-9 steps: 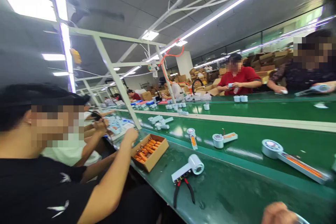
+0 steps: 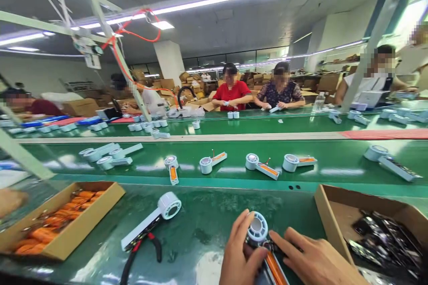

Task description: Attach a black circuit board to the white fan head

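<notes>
The fan unit [image 2: 258, 230], low centre of frame, sits gripped by left hand [image 2: 239, 256] and right hand [image 2: 314, 258], both closed on it mid-assembly; the next move likely needs careful seating of its orange battery [image 2: 272, 267].

My left hand [image 2: 241, 256] and right hand [image 2: 314, 260] run off the bottom edge of the frame. They hide the lower part of the fan unit [image 2: 257, 228]. At the far right, the dark parts in the cardboard box [image 2: 326, 207] are blurred.

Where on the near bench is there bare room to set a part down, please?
Bare green mat lies between the white fan shell with the pliers and the left hand. Crowded spots: the orange-parts box at left and the dark-parts box beside the right hand.
</notes>
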`<state>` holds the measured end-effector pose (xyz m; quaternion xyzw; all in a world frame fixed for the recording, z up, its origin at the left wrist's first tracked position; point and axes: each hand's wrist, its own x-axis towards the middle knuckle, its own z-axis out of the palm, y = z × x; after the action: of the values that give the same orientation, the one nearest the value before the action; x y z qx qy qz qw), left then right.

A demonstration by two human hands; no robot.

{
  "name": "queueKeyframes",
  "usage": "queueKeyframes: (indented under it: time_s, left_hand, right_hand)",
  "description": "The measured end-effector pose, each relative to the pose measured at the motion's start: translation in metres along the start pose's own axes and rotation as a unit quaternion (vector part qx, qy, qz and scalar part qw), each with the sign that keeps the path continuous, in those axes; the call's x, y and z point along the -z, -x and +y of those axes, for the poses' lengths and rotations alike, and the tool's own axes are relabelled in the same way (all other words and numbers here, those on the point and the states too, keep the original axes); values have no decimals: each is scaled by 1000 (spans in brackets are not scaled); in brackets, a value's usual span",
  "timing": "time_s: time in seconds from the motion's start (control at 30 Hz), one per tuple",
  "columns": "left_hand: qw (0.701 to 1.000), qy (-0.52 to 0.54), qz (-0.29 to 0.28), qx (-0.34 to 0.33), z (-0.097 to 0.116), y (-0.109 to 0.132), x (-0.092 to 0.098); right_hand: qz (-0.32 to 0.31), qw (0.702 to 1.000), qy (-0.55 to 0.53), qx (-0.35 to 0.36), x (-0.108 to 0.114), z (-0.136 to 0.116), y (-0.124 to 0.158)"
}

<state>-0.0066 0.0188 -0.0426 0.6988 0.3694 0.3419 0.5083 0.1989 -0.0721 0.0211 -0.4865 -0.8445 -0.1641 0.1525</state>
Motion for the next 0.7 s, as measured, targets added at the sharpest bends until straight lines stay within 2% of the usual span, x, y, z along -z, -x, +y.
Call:
queueKeyframes:
  time_s: [0.13, 0.3, 0.4, 0.47, 0.6, 0.7]
  left_hand:
    - [996, 78, -24, 34, -5, 6, 0]
    - [993, 104, 18, 60, 6, 9, -8]
    - [987, 137, 23, 79, 14, 8, -12]
    - [981, 163, 17, 99, 19, 8, -14]
    - [969, 179, -6, 168, 27, 7, -16]
    - [979, 134, 5, 156, 29, 3, -20]
  right_hand:
    - [-19, 999, 14, -26, 1, -6, -5]
    - [-66, 997, -18, -38, -6, -13, 4]
    - [-119, 987, -72, -83, -10, -17, 7]
    - [-149, 972, -118, -135, -7, -20, 5]
    - [-162, 928, -238, -236, 11, -22, -7]
    - [-157, 888, -322, -288, 21, -19, -15]
